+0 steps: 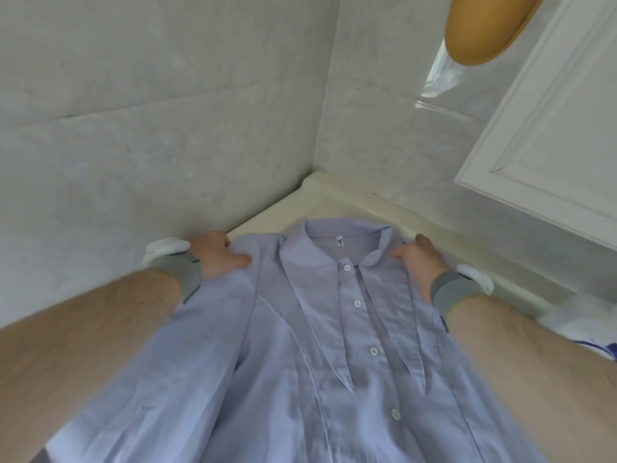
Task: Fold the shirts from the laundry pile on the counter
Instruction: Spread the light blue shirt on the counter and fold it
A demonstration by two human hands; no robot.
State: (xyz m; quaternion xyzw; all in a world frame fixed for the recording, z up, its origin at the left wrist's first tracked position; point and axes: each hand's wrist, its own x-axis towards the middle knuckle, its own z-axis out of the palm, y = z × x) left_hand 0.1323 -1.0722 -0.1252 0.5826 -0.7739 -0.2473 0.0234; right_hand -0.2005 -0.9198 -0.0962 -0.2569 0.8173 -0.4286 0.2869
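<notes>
Head view, both forearms reach forward over the counter, roughly parallel, well apart.

Left hand: at the shirt's left shoulder, thumb lying on top of the cloth and pointing inward, fingers curled over the shoulder edge toward the wall. It grips the fabric there. A grey wristband circles the wrist, with a white device on its outer side.

Right hand: at the shirt's right shoulder, mirrored pose, thumb on top pointing toward the collar, fingers wrapped over the far edge (fingertips mostly hidden behind the cloth). It also grips the fabric. A second grey wristband sits on this wrist, with another white device beside it.

Shirt: pale lilac-blue, lying front-up on the counter, buttoned, collar toward the wall corner, long pointed collar tips running down either side of the button placket. A small label shows inside the neck. The lower hem runs out of frame.

Surroundings: marbled wall tiles behind and to the right, meeting at a corner just beyond the collar. White panelled cabinet door at upper right. A rounded tan object hangs at the top edge (identity unclear). White cloth with blue marks lies at the right edge, partly behind the right forearm.
</notes>
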